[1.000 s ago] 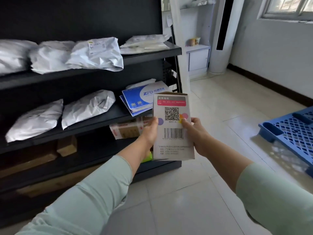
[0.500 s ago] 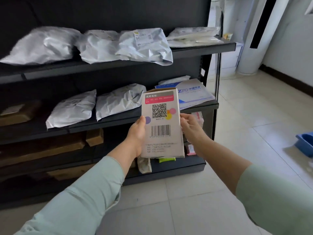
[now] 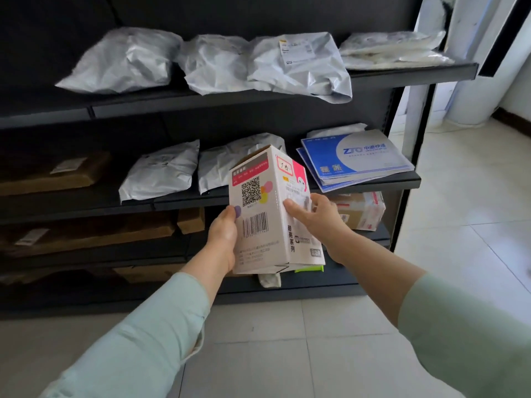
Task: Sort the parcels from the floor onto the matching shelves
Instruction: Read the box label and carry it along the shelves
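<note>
I hold a white and pink carton (image 3: 267, 214) with a QR code and barcode upright in front of the black shelf unit (image 3: 287, 196). My left hand (image 3: 222, 237) grips its left edge and my right hand (image 3: 311, 215) grips its right face. Grey poly mailers (image 3: 258, 61) fill the top shelf. Two more grey mailers (image 3: 163, 170) and blue ZTO envelopes (image 3: 359, 159) lie on the middle shelf. Brown cardboard boxes (image 3: 86, 234) sit on the lower shelves, and a taped brown box (image 3: 362, 211) sits at the lower right.
A flat brown box (image 3: 54, 173) lies at the left of the middle shelf. A green item (image 3: 309, 268) and a white bag (image 3: 268, 278) peek out under the carton on the bottom shelf. White tiled floor (image 3: 459, 225) stretches to the right, with a white pillar (image 3: 471, 67) behind.
The view has swung left and closer to the shelves. I have turned the carton, so its pink side face now shows, and my right hand has shifted onto that face.
</note>
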